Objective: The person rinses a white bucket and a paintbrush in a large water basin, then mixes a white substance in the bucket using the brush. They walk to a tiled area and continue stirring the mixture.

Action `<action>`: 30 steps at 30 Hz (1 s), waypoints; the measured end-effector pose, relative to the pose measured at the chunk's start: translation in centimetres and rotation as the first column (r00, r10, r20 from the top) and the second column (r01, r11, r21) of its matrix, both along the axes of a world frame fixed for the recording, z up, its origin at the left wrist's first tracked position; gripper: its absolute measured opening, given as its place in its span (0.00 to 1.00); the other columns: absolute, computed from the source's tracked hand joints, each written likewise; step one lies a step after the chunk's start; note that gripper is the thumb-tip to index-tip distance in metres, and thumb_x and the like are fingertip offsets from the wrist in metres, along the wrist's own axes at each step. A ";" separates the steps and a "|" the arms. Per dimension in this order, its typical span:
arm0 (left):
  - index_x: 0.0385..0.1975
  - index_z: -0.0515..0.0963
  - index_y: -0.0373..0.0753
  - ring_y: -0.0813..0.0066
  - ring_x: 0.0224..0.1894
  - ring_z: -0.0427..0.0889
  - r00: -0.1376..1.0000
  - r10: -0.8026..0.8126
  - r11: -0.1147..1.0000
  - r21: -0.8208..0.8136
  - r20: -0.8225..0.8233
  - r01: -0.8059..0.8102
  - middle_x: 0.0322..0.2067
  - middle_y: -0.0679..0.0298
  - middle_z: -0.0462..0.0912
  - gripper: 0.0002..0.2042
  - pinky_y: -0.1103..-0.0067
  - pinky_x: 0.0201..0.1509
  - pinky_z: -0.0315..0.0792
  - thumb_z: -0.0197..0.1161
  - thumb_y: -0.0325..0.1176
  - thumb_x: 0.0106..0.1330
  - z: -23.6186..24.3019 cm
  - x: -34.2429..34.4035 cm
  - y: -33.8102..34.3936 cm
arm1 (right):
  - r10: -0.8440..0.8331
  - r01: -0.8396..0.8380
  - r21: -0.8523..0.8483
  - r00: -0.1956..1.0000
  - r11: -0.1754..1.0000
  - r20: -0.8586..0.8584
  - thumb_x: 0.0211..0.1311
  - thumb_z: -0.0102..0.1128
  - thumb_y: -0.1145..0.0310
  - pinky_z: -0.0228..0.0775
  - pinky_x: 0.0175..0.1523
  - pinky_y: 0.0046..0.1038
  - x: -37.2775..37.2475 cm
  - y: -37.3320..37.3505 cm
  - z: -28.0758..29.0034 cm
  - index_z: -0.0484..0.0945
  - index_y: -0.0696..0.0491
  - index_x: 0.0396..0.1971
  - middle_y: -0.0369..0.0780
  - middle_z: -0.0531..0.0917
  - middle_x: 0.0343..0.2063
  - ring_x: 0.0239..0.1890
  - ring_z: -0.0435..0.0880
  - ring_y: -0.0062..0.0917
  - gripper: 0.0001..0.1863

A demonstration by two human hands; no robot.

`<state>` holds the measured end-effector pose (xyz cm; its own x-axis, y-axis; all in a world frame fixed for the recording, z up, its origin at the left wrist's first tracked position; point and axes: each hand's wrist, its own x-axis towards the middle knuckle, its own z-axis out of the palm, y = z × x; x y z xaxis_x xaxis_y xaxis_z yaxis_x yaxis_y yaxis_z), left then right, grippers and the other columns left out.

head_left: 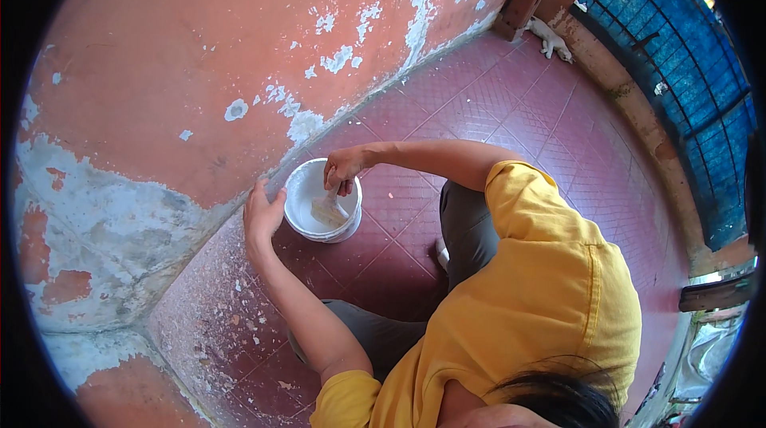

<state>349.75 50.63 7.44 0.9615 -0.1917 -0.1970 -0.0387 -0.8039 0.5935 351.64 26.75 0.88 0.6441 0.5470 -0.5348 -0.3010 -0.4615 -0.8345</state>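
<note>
A white plastic bucket (352, 223) stands on the floor close to the wall, with a little pale stuff at its bottom. My right hand (347, 168) reaches over the far rim, fingers closed round the handle of a wide paintbrush (329, 210). The brush's pale head is down inside the bucket, against its inner wall. Beside the bucket's left side is my left hand (263, 216), fingers stretched and thumb apart, the thumb at or near the rim. Whether it presses on the bucket, I cannot tell.
The orange wall (183, 53) has peeling white patches (120, 213). Paint flakes (231, 324) litter the red tiled floor (399, 220) along its foot. A pale animal (550, 39) lies by the far post. Blue sheeting behind a metal grid (670, 61) lines the right side.
</note>
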 end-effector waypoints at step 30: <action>0.55 0.65 0.36 0.55 0.54 0.70 0.999 0.008 0.998 0.060 -0.052 -0.005 0.50 0.49 0.73 0.26 0.69 0.57 0.62 0.56 0.43 0.60 1.4 -1.8 0.5 | 0.126 -0.124 -0.036 0.991 0.992 0.038 0.53 0.57 0.68 0.77 0.31 0.23 1.4 -0.4 -1.4 0.76 0.62 0.36 0.41 0.80 0.26 0.27 0.81 0.24 0.14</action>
